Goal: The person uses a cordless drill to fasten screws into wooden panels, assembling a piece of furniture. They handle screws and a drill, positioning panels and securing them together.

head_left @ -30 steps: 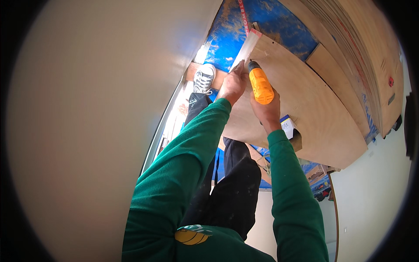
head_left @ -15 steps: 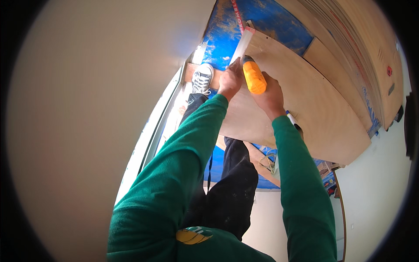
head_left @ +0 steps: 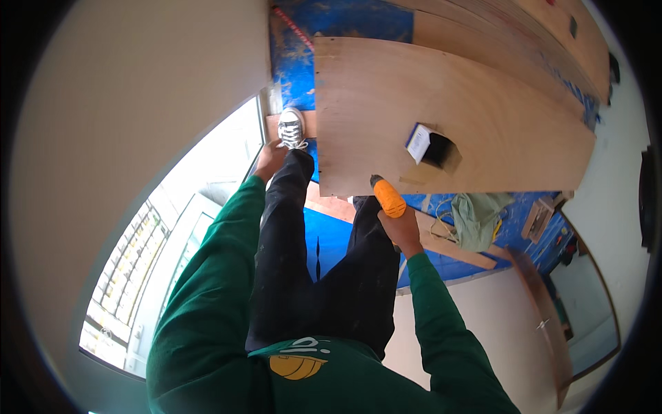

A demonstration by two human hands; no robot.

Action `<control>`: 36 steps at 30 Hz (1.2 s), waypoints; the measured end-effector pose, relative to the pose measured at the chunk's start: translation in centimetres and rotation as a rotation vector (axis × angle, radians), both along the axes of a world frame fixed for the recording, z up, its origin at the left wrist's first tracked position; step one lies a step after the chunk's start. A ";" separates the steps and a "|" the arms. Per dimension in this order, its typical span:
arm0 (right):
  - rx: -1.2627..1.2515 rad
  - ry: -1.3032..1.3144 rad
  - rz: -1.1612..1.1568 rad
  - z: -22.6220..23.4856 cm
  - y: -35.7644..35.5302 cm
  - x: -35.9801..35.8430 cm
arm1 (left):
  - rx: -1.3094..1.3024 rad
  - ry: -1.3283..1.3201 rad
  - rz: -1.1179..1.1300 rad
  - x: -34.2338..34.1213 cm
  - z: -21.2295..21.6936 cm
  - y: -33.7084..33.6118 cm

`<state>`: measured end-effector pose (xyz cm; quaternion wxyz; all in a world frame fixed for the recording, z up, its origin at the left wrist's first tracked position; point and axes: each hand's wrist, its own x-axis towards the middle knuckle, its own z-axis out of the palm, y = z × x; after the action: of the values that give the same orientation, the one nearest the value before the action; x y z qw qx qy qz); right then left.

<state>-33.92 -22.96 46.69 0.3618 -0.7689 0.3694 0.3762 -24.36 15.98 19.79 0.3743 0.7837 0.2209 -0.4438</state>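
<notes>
Orange plastic, smooth and rounded, marks the handle of the tool (head_left: pixel 388 197) that the right hand (head_left: pixel 402 231) holds wrapped in a closed fist, its dark tip lying at the near edge of the plywood sheet (head_left: pixel 455 96). The left hand (head_left: pixel 269 158) is down at the left, beside the grey canvas shoe (head_left: pixel 292 128) and close to the window frame (head_left: pixel 207 207); its fingers curl, but whether it grips anything cannot be told. Both forearms wear dark green knit sleeves (head_left: pixel 221 276), and black trousers (head_left: pixel 296 262) run between them. The plywood sheet is pale, flat and finely grained, with a straight left edge and a small dark rectangular cut-out; a little white and blue box (head_left: pixel 418 141) sits at that hole, further off and to the right of the tool. Beyond the sheet lie more stacked wooden boards (head_left: pixel 524 27). Under everything is a blue, scuffed floor covering (head_left: pixel 331 234); a crumpled pale green cloth (head_left: pixel 479 217) rests on it to the right of the right hand, near a long timber strip (head_left: pixel 455 248).
</notes>
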 end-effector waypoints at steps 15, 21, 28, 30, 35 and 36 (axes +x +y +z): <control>-0.458 -0.166 -0.223 -9.5 -21.4 -17.4 | 0.176 0.091 -0.666 -7.7 22.0 -5.7; -0.488 -0.124 -0.347 -22.7 -31.6 -9.6 | 0.403 -0.072 -0.871 -10.2 26.7 -13.2; -0.374 -0.350 -0.370 -23.9 -30.4 -7.3 | 0.446 -0.014 -0.827 -10.6 25.5 -13.9; -0.475 -0.339 -0.351 -20.9 -25.9 -11.6 | 0.435 -0.012 -0.832 -10.4 25.4 -13.9; -0.211 -0.008 -0.538 -9.5 -12.9 -28.6 | 0.374 -0.021 -0.845 -9.2 24.4 -12.2; -0.120 0.068 -0.676 -6.9 -10.3 -32.1 | 0.355 -0.048 -0.854 -8.9 23.9 -11.3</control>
<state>-66.06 -33.27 39.75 0.4079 -0.6097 0.6366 0.2380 -33.21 4.67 43.74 0.0232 0.8665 -0.0577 -0.4953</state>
